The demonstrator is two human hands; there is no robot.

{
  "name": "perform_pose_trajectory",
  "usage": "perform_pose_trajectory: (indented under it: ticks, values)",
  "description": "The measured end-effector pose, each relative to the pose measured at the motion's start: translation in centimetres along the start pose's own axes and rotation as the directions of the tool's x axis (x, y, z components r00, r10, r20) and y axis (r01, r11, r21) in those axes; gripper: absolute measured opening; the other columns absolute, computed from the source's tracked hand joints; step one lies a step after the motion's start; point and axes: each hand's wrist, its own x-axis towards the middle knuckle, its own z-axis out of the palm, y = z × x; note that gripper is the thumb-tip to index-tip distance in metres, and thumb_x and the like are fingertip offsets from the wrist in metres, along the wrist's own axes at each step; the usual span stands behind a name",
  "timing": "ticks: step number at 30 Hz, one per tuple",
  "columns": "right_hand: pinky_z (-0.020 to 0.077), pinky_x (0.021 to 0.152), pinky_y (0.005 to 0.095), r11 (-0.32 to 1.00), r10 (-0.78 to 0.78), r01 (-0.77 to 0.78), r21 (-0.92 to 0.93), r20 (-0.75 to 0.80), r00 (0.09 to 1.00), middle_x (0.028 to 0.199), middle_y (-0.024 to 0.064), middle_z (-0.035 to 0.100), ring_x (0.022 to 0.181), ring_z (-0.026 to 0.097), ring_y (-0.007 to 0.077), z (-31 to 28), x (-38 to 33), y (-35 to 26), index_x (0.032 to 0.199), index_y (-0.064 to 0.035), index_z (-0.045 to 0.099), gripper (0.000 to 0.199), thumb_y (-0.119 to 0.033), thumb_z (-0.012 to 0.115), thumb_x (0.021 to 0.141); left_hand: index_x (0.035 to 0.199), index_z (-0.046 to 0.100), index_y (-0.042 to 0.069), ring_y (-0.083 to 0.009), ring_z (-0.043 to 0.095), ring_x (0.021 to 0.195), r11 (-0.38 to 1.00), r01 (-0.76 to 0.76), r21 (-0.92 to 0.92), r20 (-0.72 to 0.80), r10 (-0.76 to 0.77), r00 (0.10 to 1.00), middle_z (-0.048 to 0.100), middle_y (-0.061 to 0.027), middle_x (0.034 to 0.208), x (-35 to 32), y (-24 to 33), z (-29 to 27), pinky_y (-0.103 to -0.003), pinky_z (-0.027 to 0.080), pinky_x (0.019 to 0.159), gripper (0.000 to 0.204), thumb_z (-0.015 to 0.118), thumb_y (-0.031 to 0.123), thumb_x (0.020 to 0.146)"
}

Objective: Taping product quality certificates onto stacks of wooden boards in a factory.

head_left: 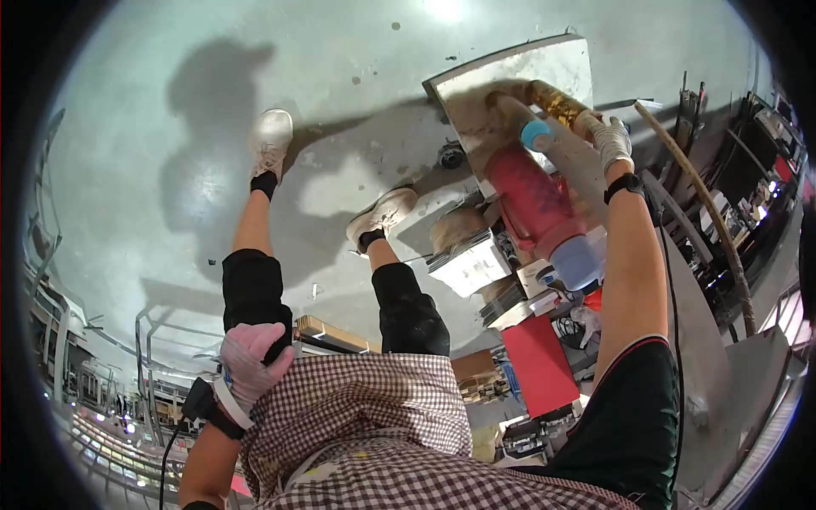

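Observation:
My right hand [610,143], in a whitish glove, reaches to the far right. Its fingers close round the near end of a gold-and-brown patterned bottle [557,104]. Beside that bottle stands a clear-looking one with a blue cap [536,135]. Nearer to me is a large red bottle [529,200] with a pale blue lid and a strap. My left hand [253,361], in a pink and grey glove, is by my left knee with its fingers curled. Something dark shows between thumb and fingers; I cannot tell whether it is an object or my shorts.
The bottles stand by a pale board [561,64]. Stacked papers [472,265], a red sheet [541,365] and small boxes crowd the area below. A long wooden stick [701,191] leans at the right. A dark round object [451,155] lies near my right shoe [384,212].

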Motion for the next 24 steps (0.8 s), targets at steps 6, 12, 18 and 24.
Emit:
perform_pose_trajectory:
  ticks: [6,12,18,24]
  values:
    - [0.0521,0.096,0.0351,0.873,-0.321,0.386,0.297,-0.245,0.915,0.112,0.0177,0.073,0.109,0.069,0.0276,-11.0,-11.0,-9.7,0.123,-0.0045,0.07,0.049,-0.031,0.076,0.082,0.107,0.068,0.01,-0.0314,0.065,0.084,0.999,-0.038,-0.025,-0.103,0.036,0.994,0.071,-0.0086,0.095,-0.1,-1.1,0.6,-0.043,0.052,0.073,0.042,0.082,0.011,0.067]
    - [0.0505,0.093,0.0327,0.174,-0.984,0.6,0.781,0.163,0.073,0.107,0.0081,0.073,0.104,0.063,0.0154,-27.0,-36.4,-20.7,0.11,-0.0044,0.074,0.024,-0.019,0.075,0.091,0.098,0.068,0.011,-0.0342,0.065,0.086,0.993,0.117,-0.032,-0.149,-0.12,0.981,0.068,-0.0112,0.085,-2.4,-2.0,2.4,-0.046,0.051,0.075,0.024,0.073,0.024,0.078]
    - [0.0506,0.092,0.0326,-0.138,-0.777,0.644,0.752,0.321,-0.541,0.105,0.0077,0.072,0.102,0.063,0.0156,-33.4,-63.9,-23.2,0.107,-0.0046,0.074,0.021,-0.02,0.074,0.092,0.114,0.065,0.008,-0.0303,0.065,0.088,0.961,0.276,0.036,-0.386,-0.241,0.89,0.068,-0.0133,0.099,-8.7,-3.9,6.9,-0.042,0.054,0.08,0.036,0.075,0.024,0.083]
    - [0.0507,0.09,0.0326,-0.2,-0.686,0.764,0.614,0.468,-0.556,0.104,0.0074,0.07,0.1,0.063,0.0159,-29.0,-79.8,-23.4,0.104,-0.0048,0.073,0.019,-0.021,0.073,0.093,0.118,0.064,0.007,-0.0276,0.065,0.09,0.728,0.34,-0.595,-0.38,-0.628,0.68,0.067,-0.0125,0.102,-20.1,-6.0,10.8,-0.04,0.053,0.082,0.039,0.076,0.022,0.084]
